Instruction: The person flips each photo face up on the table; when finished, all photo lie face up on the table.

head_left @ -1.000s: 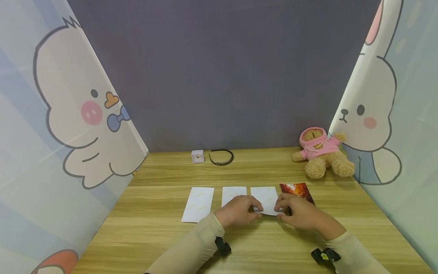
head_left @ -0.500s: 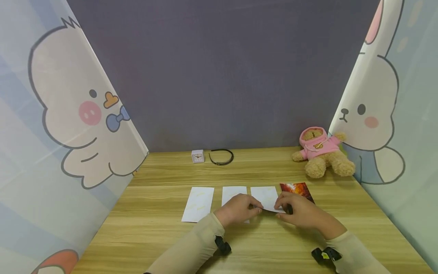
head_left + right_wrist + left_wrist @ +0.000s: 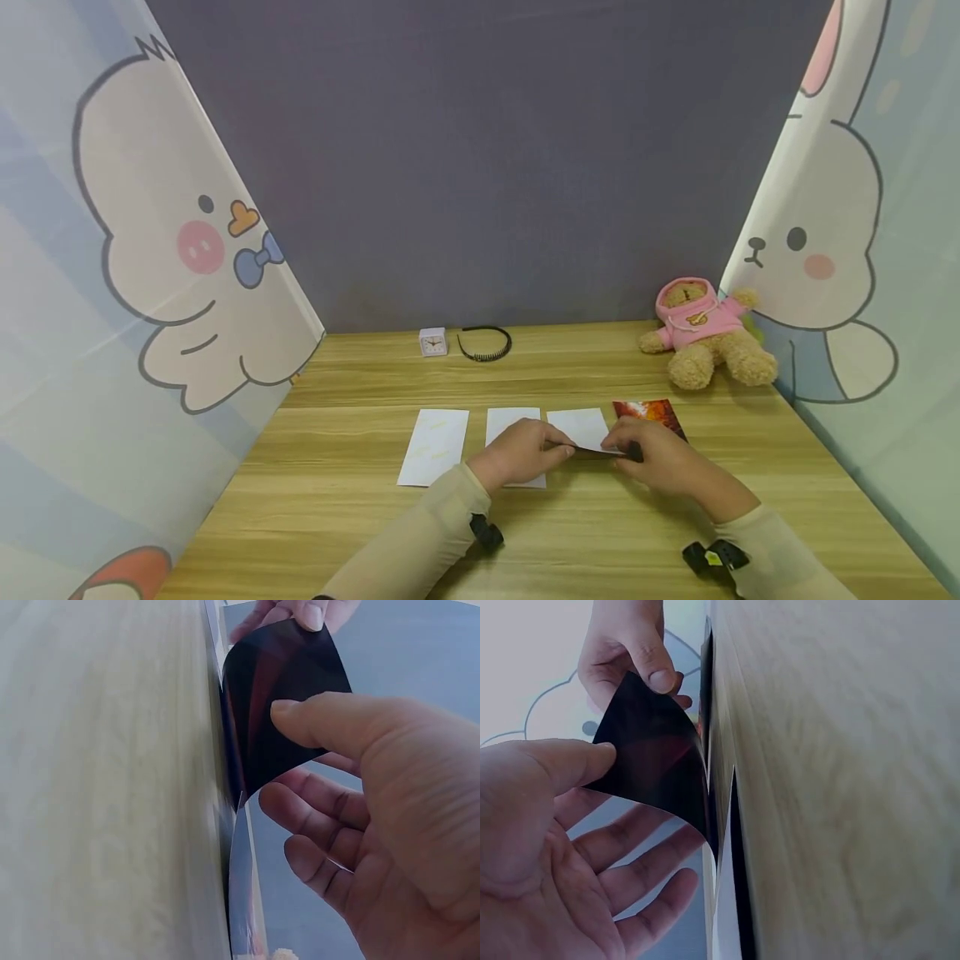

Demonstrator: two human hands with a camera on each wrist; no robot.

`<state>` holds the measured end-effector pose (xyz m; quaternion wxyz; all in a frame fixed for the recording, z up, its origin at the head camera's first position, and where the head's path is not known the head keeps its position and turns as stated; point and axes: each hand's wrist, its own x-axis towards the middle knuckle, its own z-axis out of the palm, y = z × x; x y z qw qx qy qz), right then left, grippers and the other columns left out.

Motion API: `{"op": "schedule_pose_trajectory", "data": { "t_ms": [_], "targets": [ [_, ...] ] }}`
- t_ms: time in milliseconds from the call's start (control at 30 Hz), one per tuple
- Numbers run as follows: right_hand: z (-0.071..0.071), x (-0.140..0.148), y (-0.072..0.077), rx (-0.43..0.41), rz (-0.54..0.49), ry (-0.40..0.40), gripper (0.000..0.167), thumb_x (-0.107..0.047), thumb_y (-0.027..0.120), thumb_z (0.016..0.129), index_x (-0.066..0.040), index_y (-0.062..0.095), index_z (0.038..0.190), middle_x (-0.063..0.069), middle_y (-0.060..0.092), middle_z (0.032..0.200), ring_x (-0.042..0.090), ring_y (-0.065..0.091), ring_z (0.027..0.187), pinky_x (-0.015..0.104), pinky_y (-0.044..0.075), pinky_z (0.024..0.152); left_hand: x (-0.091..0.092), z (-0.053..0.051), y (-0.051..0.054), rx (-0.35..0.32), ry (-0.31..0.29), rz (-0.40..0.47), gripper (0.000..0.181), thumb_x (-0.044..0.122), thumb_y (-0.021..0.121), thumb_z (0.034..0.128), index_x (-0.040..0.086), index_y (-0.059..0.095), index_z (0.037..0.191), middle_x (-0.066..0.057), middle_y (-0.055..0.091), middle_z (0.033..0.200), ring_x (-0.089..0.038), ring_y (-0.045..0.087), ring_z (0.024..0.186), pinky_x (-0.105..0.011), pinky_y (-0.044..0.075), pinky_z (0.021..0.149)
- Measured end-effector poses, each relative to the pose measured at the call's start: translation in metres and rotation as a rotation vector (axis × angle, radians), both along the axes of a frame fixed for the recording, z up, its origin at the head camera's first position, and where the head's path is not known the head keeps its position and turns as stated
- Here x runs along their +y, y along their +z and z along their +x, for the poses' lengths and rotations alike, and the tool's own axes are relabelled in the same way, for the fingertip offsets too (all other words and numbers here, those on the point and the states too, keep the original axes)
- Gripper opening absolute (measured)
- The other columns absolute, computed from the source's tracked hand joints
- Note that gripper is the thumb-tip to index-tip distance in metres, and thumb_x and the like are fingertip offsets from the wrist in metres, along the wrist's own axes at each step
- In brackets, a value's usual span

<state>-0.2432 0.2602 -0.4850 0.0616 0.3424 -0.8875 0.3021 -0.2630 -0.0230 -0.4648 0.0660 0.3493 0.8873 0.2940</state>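
Table (image 3: 570, 542) across the lower frame. The left hand (image 3: 519, 454) and right hand (image 3: 662, 464), low and right of centre, each pinch a near corner of the card (image 3: 580, 425), other fingers loosely curved. The card lies between and beyond both, neither hand nearer, near edge raised; its long axis, foreshortened, probably runs up-frame.

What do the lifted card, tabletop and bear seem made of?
Lifted card: probably coated paper or thin card, somewhat glossy; it curves and its dark side shows faint sheen. Tabletop: wood or printed laminate, apparently satin; streaked grain. Bear: likely plush, matt; curly fuzz.
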Motion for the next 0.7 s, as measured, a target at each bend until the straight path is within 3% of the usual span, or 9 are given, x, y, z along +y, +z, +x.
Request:
{"op": "schedule_pose_trajectory", "data": {
  "t_ms": [200,367,567,633,700],
  "targets": [
    [-0.001,0.000,-0.001,0.037,-0.017,-0.033,0.028,-0.005,0.084,0.088,-0.023,0.076,0.108,-0.014,0.066,0.106,0.001,0.060,0.090,0.028,0.055,0.075,-0.001,0.002,0.004,0.016,0.023,0.032,0.026,0.039,0.061,0.1076,0.026,0.080,0.121,0.019,0.074,0.114,0.000,0.065,0.111,-0.023,0.051,0.095],
    [-0.001,0.000,-0.001,0.033,-0.067,-0.043,0.028,-0.003,0.081,0.090,-0.021,0.075,0.110,-0.013,0.065,0.104,0.001,0.058,0.082,0.027,0.054,0.066,-0.002,0.004,0.009,0.064,0.048,0.076,0.026,0.041,0.061,0.1076,0.029,0.079,0.121,0.018,0.073,0.117,-0.002,0.064,0.115,-0.028,0.051,0.099],
    [-0.002,0.000,-0.003,0.050,-0.100,-0.061,0.024,0.000,0.081,0.091,-0.014,0.075,0.110,-0.007,0.066,0.100,0.002,0.054,0.073,0.025,0.049,0.059,-0.003,0.006,0.015,0.106,0.059,0.106,0.032,0.046,0.056,0.1088,0.029,0.078,0.123,0.014,0.070,0.126,0.001,0.063,0.091,-0.029,0.053,0.095],
    [-0.003,0.000,-0.002,0.058,-0.087,-0.081,0.025,0.000,0.081,0.090,-0.015,0.075,0.109,-0.008,0.067,0.103,0.004,0.056,0.074,0.025,0.049,0.060,-0.002,0.007,0.017,0.119,0.055,0.118,0.034,0.047,0.054,0.1092,0.028,0.078,0.124,0.014,0.070,0.128,0.001,0.064,0.095,-0.029,0.053,0.096],
    [-0.003,0.000,-0.001,0.089,-0.066,-0.106,0.027,-0.001,0.083,0.088,-0.017,0.076,0.108,-0.008,0.069,0.106,0.009,0.063,0.084,0.028,0.052,0.066,-0.001,0.008,0.018,0.140,0.051,0.135,0.035,0.047,0.053,0.1096,0.027,0.078,0.124,0.013,0.070,0.129,-0.001,0.064,0.110,-0.029,0.052,0.099]
  ]
}}
